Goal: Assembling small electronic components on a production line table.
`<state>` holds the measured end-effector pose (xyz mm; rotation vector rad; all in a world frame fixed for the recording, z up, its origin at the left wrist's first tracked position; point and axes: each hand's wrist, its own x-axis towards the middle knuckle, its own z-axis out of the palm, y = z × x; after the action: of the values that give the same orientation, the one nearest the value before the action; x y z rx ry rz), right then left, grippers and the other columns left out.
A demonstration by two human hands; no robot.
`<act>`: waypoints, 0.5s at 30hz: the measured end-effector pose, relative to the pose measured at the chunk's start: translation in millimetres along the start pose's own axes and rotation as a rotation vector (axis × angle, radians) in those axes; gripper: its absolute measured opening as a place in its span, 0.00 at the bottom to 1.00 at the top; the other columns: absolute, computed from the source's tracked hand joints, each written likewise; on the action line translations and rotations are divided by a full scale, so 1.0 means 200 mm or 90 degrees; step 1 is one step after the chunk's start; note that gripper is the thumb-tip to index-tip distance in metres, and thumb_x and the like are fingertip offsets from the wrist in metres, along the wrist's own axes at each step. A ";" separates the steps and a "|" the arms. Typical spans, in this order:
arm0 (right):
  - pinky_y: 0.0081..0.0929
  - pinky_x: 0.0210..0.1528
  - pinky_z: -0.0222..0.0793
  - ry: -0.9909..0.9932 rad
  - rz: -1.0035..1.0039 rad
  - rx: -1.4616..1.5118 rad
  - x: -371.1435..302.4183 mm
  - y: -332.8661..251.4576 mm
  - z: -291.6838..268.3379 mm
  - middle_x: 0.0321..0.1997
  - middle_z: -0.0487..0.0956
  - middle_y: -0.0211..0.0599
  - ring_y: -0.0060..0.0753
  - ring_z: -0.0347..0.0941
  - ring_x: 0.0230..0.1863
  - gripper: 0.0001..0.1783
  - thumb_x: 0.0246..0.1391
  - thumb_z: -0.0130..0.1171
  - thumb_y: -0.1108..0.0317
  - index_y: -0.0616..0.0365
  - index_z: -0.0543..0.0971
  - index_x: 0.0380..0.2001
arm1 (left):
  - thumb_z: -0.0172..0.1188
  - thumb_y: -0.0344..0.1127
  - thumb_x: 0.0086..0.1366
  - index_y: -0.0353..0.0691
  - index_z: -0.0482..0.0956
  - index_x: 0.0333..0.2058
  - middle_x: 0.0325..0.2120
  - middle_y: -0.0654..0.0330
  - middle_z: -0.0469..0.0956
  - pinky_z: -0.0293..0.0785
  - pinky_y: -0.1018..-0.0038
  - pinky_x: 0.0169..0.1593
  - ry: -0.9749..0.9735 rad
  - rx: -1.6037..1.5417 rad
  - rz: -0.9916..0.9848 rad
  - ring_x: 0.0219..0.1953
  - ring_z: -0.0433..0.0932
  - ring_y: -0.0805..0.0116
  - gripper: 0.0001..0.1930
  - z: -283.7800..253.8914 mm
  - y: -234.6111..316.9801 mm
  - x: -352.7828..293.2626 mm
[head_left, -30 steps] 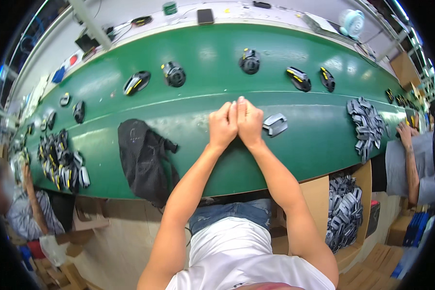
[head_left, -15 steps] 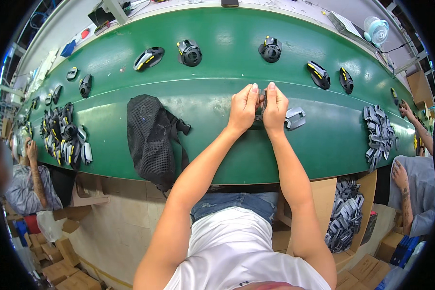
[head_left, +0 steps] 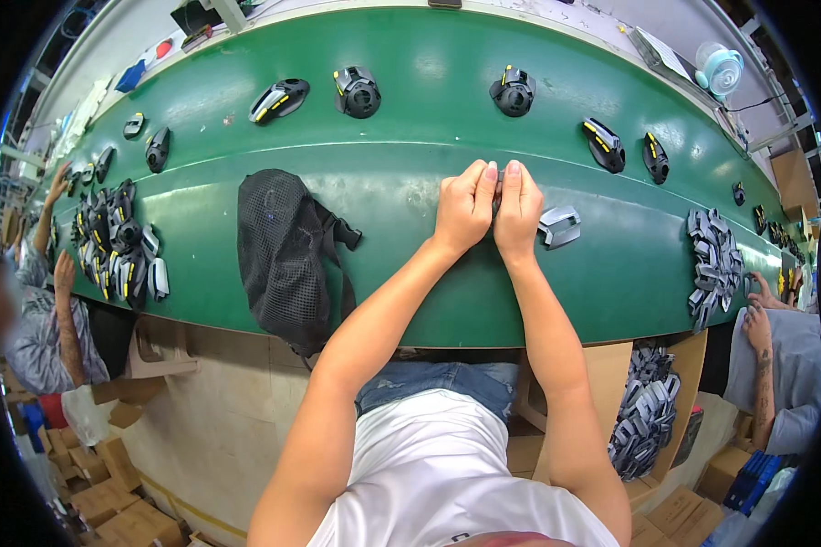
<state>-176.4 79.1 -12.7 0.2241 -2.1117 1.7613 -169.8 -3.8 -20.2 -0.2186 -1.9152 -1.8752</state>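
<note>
My left hand and my right hand are together over the green table, thumbs pointing away from me. Both are closed around a small dark part, mostly hidden by the fingers, so its exact kind cannot be made out. Just right of my right hand lies a loose grey plastic shell piece. A black mesh bag with a strap rests on the table to the left of my left forearm.
Black-and-yellow assembled parts are spaced along the table's far half. Piles of parts at left and grey shells at right flank me. An open carton of grey pieces stands below right. Co-workers sit at both sides.
My hands have drawn slightly closer together around the dark part. At right, a co-worker's hand has come back from the table's far side; at left, a co-worker's arm now reaches forward.
</note>
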 end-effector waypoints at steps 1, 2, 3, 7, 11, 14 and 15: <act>0.25 0.19 0.53 -0.003 0.015 0.024 -0.01 -0.01 -0.01 0.12 0.62 0.32 0.21 0.55 0.16 0.20 0.61 0.40 0.63 0.64 0.64 0.18 | 0.46 0.35 0.65 0.35 0.65 0.19 0.10 0.59 0.64 0.58 0.74 0.18 0.005 0.020 0.042 0.13 0.62 0.73 0.15 0.00 0.02 0.00; 0.25 0.19 0.53 -0.006 0.031 0.048 -0.01 -0.01 -0.01 0.12 0.61 0.31 0.20 0.55 0.17 0.20 0.61 0.40 0.63 0.63 0.64 0.17 | 0.46 0.34 0.65 0.35 0.65 0.19 0.10 0.58 0.65 0.59 0.73 0.18 0.010 0.041 0.084 0.12 0.63 0.70 0.15 0.01 0.03 -0.01; 0.25 0.19 0.53 -0.007 0.034 0.048 -0.01 0.01 -0.02 0.12 0.61 0.31 0.20 0.55 0.17 0.20 0.61 0.40 0.63 0.63 0.64 0.17 | 0.46 0.34 0.65 0.35 0.65 0.19 0.10 0.58 0.65 0.59 0.73 0.18 0.010 0.042 0.082 0.12 0.63 0.70 0.15 0.02 0.04 -0.02; 0.23 0.19 0.52 -0.023 0.133 0.068 0.00 0.06 -0.03 0.13 0.59 0.28 0.18 0.54 0.18 0.20 0.61 0.40 0.62 0.61 0.63 0.17 | 0.46 0.33 0.64 0.35 0.65 0.19 0.10 0.57 0.66 0.59 0.72 0.17 -0.023 0.124 0.225 0.11 0.65 0.67 0.14 0.03 0.03 -0.03; 0.22 0.18 0.51 0.029 0.037 0.117 -0.03 0.01 -0.01 0.13 0.60 0.27 0.17 0.53 0.17 0.21 0.62 0.40 0.62 0.62 0.63 0.17 | 0.46 0.35 0.65 0.35 0.65 0.19 0.09 0.59 0.65 0.58 0.74 0.17 0.017 0.037 0.079 0.11 0.63 0.71 0.15 0.04 0.02 0.00; 0.21 0.18 0.51 0.010 0.039 0.130 0.00 0.03 -0.03 0.13 0.61 0.26 0.16 0.53 0.17 0.20 0.62 0.40 0.62 0.62 0.63 0.17 | 0.45 0.36 0.65 0.35 0.64 0.19 0.09 0.60 0.63 0.57 0.76 0.17 0.008 0.015 0.046 0.12 0.61 0.75 0.16 0.05 0.01 -0.01; 0.21 0.18 0.51 0.010 0.042 0.130 0.00 0.03 -0.04 0.13 0.61 0.26 0.16 0.53 0.17 0.20 0.62 0.40 0.62 0.62 0.63 0.17 | 0.45 0.36 0.66 0.35 0.64 0.19 0.09 0.60 0.63 0.57 0.76 0.17 0.007 0.009 0.044 0.12 0.61 0.76 0.16 0.05 0.01 -0.01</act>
<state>-177.7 87.4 -17.1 0.1967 -1.9477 2.0124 -169.5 6.8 -18.7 -0.2656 -1.8887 -1.8131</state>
